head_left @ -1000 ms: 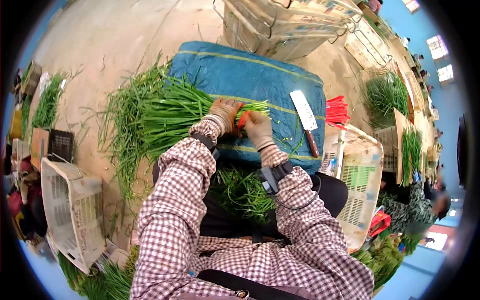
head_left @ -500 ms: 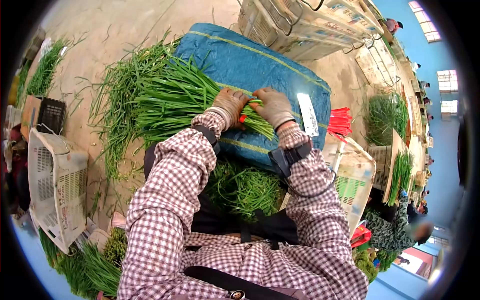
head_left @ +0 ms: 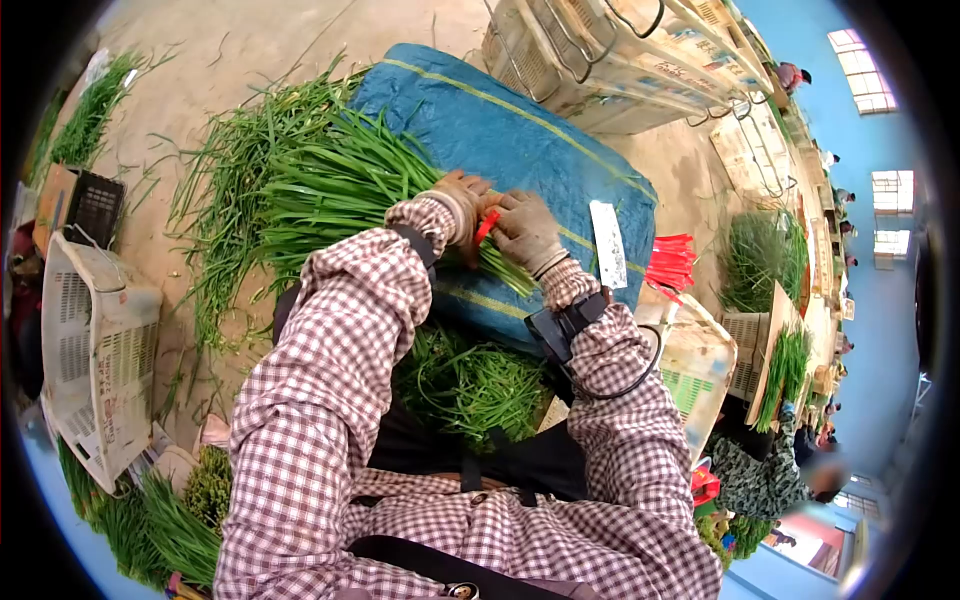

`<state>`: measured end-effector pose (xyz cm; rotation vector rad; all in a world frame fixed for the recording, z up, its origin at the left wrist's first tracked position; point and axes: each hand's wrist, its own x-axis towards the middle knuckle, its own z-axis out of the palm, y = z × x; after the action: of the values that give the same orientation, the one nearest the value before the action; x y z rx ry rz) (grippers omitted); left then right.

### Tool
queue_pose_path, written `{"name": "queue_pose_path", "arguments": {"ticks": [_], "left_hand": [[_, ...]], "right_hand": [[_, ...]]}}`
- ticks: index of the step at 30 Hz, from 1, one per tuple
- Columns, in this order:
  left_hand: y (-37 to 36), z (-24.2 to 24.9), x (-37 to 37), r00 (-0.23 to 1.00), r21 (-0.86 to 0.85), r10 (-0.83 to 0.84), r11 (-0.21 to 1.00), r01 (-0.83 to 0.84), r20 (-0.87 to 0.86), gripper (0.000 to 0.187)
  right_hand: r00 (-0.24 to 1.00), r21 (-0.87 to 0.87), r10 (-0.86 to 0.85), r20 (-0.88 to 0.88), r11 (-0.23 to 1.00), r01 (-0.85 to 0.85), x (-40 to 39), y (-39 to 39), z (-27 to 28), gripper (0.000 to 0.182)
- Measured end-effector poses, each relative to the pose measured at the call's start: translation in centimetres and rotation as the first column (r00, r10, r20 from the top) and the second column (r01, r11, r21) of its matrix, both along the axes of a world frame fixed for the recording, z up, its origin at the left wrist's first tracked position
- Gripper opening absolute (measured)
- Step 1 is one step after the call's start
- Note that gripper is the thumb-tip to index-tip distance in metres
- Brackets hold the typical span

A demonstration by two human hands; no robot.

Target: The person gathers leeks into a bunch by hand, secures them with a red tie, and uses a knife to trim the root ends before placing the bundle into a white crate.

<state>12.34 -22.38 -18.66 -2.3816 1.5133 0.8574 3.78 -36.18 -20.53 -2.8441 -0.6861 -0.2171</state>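
Note:
A bunch of green chives [head_left: 335,190] lies across a blue wrapped block [head_left: 520,120] with yellow stripes, leaves toward the left and stem ends toward the right. My gloved left hand [head_left: 456,208] is closed around the bunch near its stems. At the same spot my gloved right hand [head_left: 527,232] pinches a red tie [head_left: 487,226], which stands up from the stems between both hands. The fingertips of both hands are partly hidden. A white paper strip [head_left: 608,245] and a bundle of red ties [head_left: 671,262] lie to the right of my right hand.
Loose chives [head_left: 225,200] spill over the block's left side, and trimmed leaves [head_left: 475,385] heap below it. White plastic crates stand at left [head_left: 100,350], right [head_left: 695,370] and far side [head_left: 600,75]. A person in camouflage clothing [head_left: 750,470] is at far right.
My right hand has moved slightly left, closer to my left hand. The red tie, low against the stems before, now sticks up between the hands. The whole view has shifted a little.

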Motion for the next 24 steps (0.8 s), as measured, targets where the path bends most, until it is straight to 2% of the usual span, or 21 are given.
{"name": "queue_pose_path", "arguments": {"ticks": [1,3,4,5,6,7,8,9,11,12,14,16,18,19,21,22,23,24], "left_hand": [[0.1,0.4,-0.5,0.998,0.046,0.04,0.998,-0.037,-0.057,0.113],[0.9,-1.0,-2.2,0.997,0.02,0.046,0.999,-0.048,0.068,0.093],[1.5,-2.0,-3.2,0.986,-0.044,0.063,0.997,-0.057,0.156,0.093],[2.0,-3.0,-3.9,0.967,-0.107,0.089,0.992,-0.065,0.24,0.093],[2.5,-4.1,-4.4,0.951,-0.232,0.127,0.971,-0.06,0.283,0.093],[2.7,-3.3,-4.4,0.95,-0.226,0.128,0.972,-0.063,0.286,0.093],[2.8,-2.3,-4.3,0.964,-0.236,0.137,0.968,-0.083,0.226,0.093],[2.9,-1.7,-4.3,0.976,-0.245,0.144,0.964,-0.101,0.162,0.094],[2.5,-0.9,-3.9,0.976,-0.28,0.178,0.95,-0.138,0.125,0.097],[1.9,-0.4,-3.4,0.979,-0.183,0.199,0.965,-0.187,0.049,0.098],[1.0,0.3,-2.8,0.966,-0.024,0.252,0.967,-0.253,-0.057,0.093],[1.3,-1.7,-2.9,0.971,-0.083,0.241,0.967,-0.241,-0.01,0.09],[1.6,-3.8,-3.1,0.978,-0.163,0.192,0.971,-0.177,0.082,0.076],[2.0,-3.5,-3.4,0.977,-0.166,0.2,0.969,-0.185,0.077,0.076],[2.4,-2.8,-3.7,0.975,-0.28,0.194,0.947,-0.157,0.109,0.06],[2.5,-2.6,-3.7,0.977,-0.289,0.193,0.944,-0.16,0.09,0.061],[2.4,-2.6,-3.7,0.976,-0.299,0.201,0.939,-0.168,0.083,0.061],[2.4,-2.4,-3.7,0.977,-0.295,0.21,0.937,-0.187,0.046,0.06]], "right_hand": [[1.0,-0.001,0.0,0.005,1.0,0.0,-0.2,0.0,-0.1,0.013],[0.977,0.358,-0.148,-0.153,0.913,0.195,-0.5,0.1,-0.7,0.011],[0.944,0.548,-0.182,-0.276,0.777,0.311,-0.8,0.5,-0.7,0.009],[0.944,0.553,-0.175,-0.279,0.774,0.307,-1.0,0.8,0.0,0.009],[0.969,0.545,-0.14,-0.205,0.806,0.232,-1.3,1.0,0.8,0.006],[0.987,0.531,-0.102,-0.126,0.834,0.154,-1.5,1.2,1.8,0.005],[1.0,0.441,0.002,0.022,0.897,-0.012,-1.5,1.4,2.4,0.007],[1.0,0.445,0.004,0.022,0.896,-0.013,-1.6,1.3,1.9,0.007],[0.997,0.297,0.066,0.034,0.952,-0.074,-1.6,1.2,1.2,0.008],[0.992,0.242,0.034,-0.118,0.97,-0.005,-1.7,0.9,1.1,0.013],[0.993,0.237,0.058,-0.102,0.971,-0.032,-1.2,0.8,0.6,0.013],[0.991,0.236,0.098,-0.093,0.969,-0.073,-0.7,1.4,0.7,0.013],[0.977,0.21,0.118,-0.175,0.974,-0.08,-1.3,1.7,1.9,0.014],[0.976,0.207,0.125,-0.18,0.975,-0.087,-1.4,1.5,1.7,0.014],[0.931,0.365,0.045,-0.361,0.926,0.097,-1.8,0.8,1.4,0.015],[0.891,0.35,-0.019,-0.453,0.916,0.197,-2.0,0.5,2.0,0.022],[0.889,0.338,-0.018,-0.457,0.921,0.193,-2.5,0.4,2.6,0.022],[0.917,0.29,-0.14,-0.374,0.921,0.258,-3.2,0.3,3.3,0.027]]}}
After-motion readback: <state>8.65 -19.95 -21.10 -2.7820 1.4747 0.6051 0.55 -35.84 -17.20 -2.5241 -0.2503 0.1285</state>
